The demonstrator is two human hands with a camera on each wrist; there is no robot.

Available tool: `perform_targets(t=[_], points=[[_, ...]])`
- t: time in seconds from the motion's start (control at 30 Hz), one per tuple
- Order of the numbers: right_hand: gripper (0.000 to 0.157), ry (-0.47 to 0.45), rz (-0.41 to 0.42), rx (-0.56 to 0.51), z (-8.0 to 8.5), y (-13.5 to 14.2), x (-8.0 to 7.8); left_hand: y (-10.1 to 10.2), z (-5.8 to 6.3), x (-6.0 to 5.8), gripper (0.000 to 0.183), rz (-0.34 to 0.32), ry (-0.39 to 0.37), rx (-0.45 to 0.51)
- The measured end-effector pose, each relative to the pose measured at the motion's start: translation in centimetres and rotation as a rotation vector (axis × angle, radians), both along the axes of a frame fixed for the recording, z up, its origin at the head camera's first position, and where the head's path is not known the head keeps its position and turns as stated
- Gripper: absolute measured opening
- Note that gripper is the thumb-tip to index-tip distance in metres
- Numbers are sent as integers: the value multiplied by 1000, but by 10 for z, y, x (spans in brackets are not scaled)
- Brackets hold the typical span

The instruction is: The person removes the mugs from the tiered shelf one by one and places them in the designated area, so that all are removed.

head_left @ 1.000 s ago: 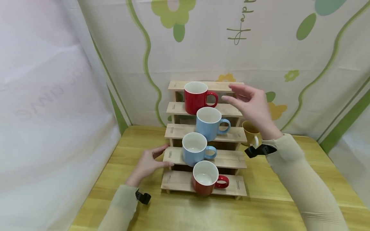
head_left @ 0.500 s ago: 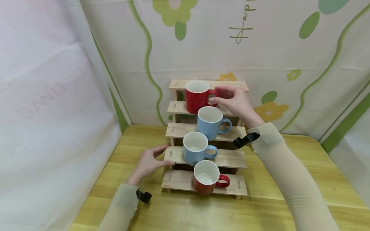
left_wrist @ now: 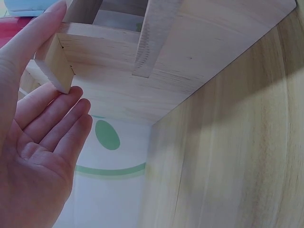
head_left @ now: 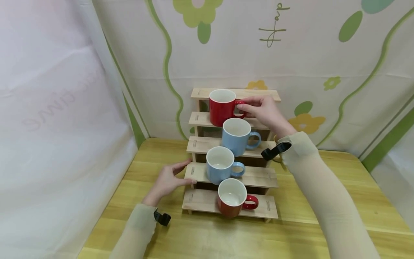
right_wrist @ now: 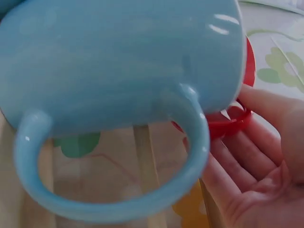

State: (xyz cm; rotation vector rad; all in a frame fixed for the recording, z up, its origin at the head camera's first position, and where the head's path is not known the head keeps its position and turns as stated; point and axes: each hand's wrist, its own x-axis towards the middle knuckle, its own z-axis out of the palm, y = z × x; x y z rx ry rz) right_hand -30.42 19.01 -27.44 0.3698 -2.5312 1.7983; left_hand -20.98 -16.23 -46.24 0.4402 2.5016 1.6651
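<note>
My right hand pinches the handle of a glossy red mug, upright at the second step from the top of a wooden stepped rack. In the right wrist view, a light blue mug hides most of that red mug; the thumb is over its red handle and the fingers are below. My left hand holds the rack's left end at the second step from the bottom, thumb in front. The left wrist view has the thumb and fingers on either side of a wooden upright.
One light blue mug is on the middle step and another one step below. A second red mug occupies the bottom step. All handles point right. The rack stands on a wooden table; a patterned cloth hangs behind.
My right hand has moved left from beside the red mug and taken its handle. My right wrist now hides most of the yellow cup behind it. The left hand keeps its place.
</note>
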Motion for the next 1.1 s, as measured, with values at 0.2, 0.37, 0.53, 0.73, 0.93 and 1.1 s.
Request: perform_targets(t=[0.2, 0.37, 0.53, 0.73, 0.93, 1.1], points=[[39, -39, 24, 20, 4, 4, -5, 0, 1, -1, 85, 4, -2, 4], [39, -67, 34, 16, 5, 6, -10, 1, 3, 0, 85, 7, -4, -2], [36, -60, 30, 16, 6, 7, -11, 1, 4, 0, 86, 8, -12, -12], [36, -45, 31, 23, 2, 8, -11, 2, 3, -1, 86, 11, -20, -11], [36, -33, 31, 1, 0, 9, -12, 3, 1, -1, 85, 20, -20, -20], [37, -13, 18, -30, -4, 12, -12, 4, 1, -1, 84, 22, -12, -18]])
